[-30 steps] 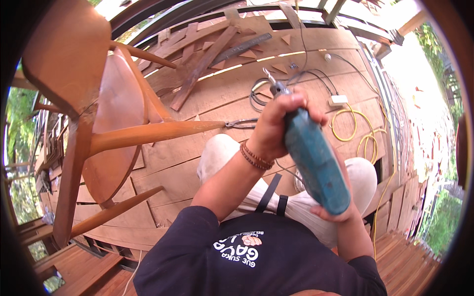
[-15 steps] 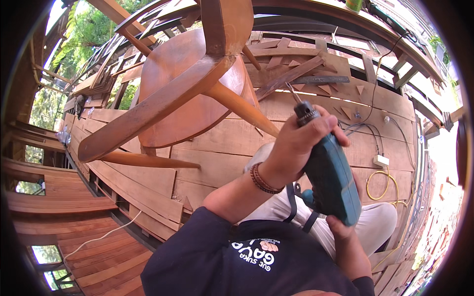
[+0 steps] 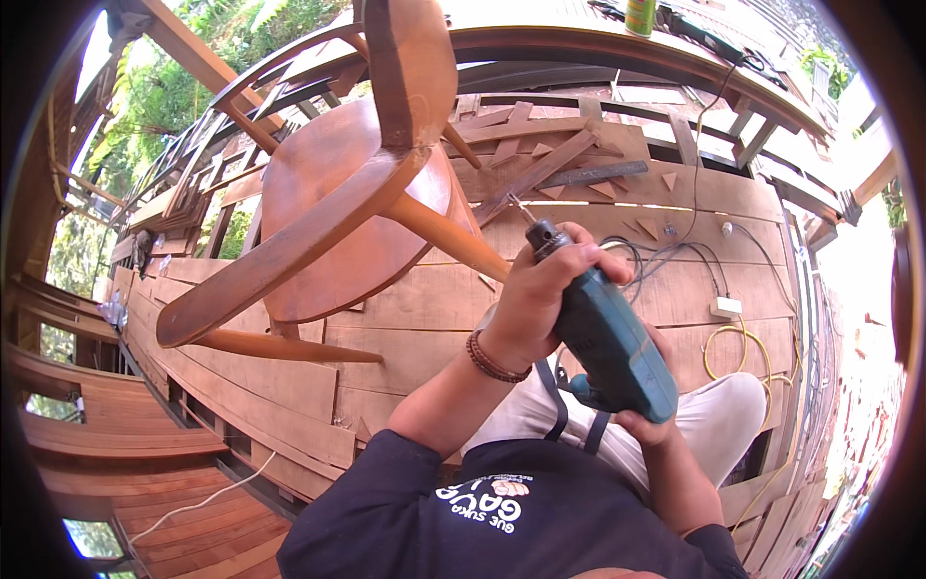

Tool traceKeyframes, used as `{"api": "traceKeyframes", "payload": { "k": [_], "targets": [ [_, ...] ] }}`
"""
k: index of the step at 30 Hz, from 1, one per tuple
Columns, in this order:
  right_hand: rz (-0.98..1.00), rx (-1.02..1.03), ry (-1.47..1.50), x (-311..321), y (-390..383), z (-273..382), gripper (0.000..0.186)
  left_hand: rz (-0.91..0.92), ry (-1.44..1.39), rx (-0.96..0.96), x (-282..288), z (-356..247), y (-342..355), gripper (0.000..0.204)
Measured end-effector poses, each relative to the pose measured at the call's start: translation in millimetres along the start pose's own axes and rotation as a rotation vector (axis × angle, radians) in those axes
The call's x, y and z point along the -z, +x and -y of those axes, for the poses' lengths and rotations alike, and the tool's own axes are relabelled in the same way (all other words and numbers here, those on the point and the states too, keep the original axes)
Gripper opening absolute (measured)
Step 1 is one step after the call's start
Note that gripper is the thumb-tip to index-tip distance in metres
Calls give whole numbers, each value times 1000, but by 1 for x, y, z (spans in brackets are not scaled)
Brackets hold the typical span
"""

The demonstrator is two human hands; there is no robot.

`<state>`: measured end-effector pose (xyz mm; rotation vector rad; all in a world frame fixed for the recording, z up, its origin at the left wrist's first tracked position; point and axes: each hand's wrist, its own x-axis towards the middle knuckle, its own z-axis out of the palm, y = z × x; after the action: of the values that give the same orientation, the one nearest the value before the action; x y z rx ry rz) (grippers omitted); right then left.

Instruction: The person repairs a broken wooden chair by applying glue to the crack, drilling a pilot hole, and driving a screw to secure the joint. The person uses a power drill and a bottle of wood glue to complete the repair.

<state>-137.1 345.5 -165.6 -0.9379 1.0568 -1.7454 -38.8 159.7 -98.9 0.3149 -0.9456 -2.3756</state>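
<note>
A teal electric drill (image 3: 622, 352) is held in front of my body, its chuck (image 3: 546, 237) and thin bit (image 3: 522, 206) pointing up and to the left. My left hand (image 3: 552, 289) wraps round the front of the drill body, just behind the chuck. At the rear end, my right hand (image 3: 648, 425) grips the drill from below; the body hides most of its fingers. Beyond the bit, to the left, stands a brown wooden chair (image 3: 333, 203) with a round seat and a curved back rail. The bit does not touch the chair.
Wood offcuts (image 3: 555, 174) and a dark flat bar (image 3: 593, 174) lie on the plank floor (image 3: 405, 309). Cables run to a white socket block (image 3: 725, 307), beside a coiled yellow cord (image 3: 723, 352). A green can (image 3: 640, 17) stands on the far ledge.
The drill and both hands have shifted left and slightly down to the bit side in the picture. The whole view has shifted too; both hands keep their hold.
</note>
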Motion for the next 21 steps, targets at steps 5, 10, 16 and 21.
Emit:
{"api": "traceKeyframes", "payload": {
  "k": [5,10,16,21],
  "targets": [
    [261,82,-204,11,-8,-15,130,205,-141,3,26,20,-3,14],
    [266,67,-305,-1,-4,2,129,309,-230,17,37,26,4,14],
    [223,49,-346,-4,-8,-4,127,306,-252,8,43,30,6,24],
    [242,154,-528,4,-8,-8,112,402,-303,-51,47,33,6,23]
  ]
}}
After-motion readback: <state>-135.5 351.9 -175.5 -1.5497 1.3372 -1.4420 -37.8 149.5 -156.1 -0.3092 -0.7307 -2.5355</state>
